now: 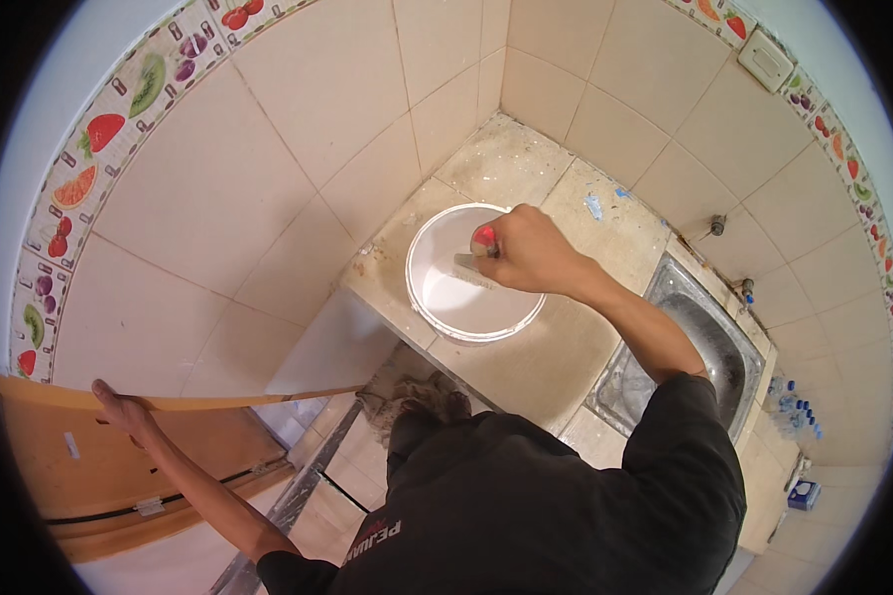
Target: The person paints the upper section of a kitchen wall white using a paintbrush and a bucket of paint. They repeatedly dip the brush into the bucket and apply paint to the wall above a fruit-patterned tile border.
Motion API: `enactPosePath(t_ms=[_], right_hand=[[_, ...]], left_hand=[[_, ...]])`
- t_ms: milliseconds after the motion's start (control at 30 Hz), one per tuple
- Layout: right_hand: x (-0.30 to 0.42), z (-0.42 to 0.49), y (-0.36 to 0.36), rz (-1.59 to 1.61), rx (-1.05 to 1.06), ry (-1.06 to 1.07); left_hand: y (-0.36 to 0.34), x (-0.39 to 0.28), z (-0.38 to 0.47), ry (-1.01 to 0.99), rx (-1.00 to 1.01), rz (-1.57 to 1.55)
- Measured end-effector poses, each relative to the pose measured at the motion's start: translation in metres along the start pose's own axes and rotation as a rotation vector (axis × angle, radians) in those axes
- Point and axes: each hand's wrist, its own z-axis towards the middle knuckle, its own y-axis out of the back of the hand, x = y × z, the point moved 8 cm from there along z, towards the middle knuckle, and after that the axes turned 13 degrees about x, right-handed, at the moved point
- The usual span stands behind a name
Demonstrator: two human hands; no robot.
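My right hand [525, 249] is closed around the handle of a paintbrush [484, 242], which has a red end, over a round white bucket [517, 327]. White liquid that looks like paint lies at the bottom of the bucket, and part of the brush is hidden by my fingers. The bucket stands on a tiled counter [506, 364] near its front edge. Far to the left, my left hand [123, 413] rests on the top edge of an orange-brown wooden door [208, 439]; its fingers are partly hidden.
A metal sink [703, 327] is set in the counter to the right. Two wall taps or pipe fittings [717, 224] stick out above it. Several plastic bottles [792, 409] and a blue box [804, 494] stand farther right. Tiled walls meet in the corner behind the bucket.
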Motion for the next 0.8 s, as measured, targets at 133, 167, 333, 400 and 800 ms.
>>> enactPosePath(t_ms=[133, 167, 333, 400, 800], right_hand=[[-0.016, 0.018, -0.036, -0.058, 0.059, -0.006], [-0.016, 0.020, -0.039, -0.092, 0.073, -0.007], [-0.021, 0.020, -0.041, -0.094, 0.082, -0.007], [-0.019, 0.016, -0.036, -0.071, 0.078, -0.032], [-0.024, 0.019, -0.042, -0.076, 0.090, -0.041]], left_hand=[[0.014, 0.026, 0.011, 0.021, 0.042, -0.058], [0.021, 0.038, 0.018, -0.013, 0.057, -0.121], [0.018, 0.028, 0.019, -0.091, 0.045, -0.121], [0.014, 0.021, 0.017, -0.129, 0.059, -0.089], [0.003, 0.012, 0.012, -0.059, 0.043, -0.125]])
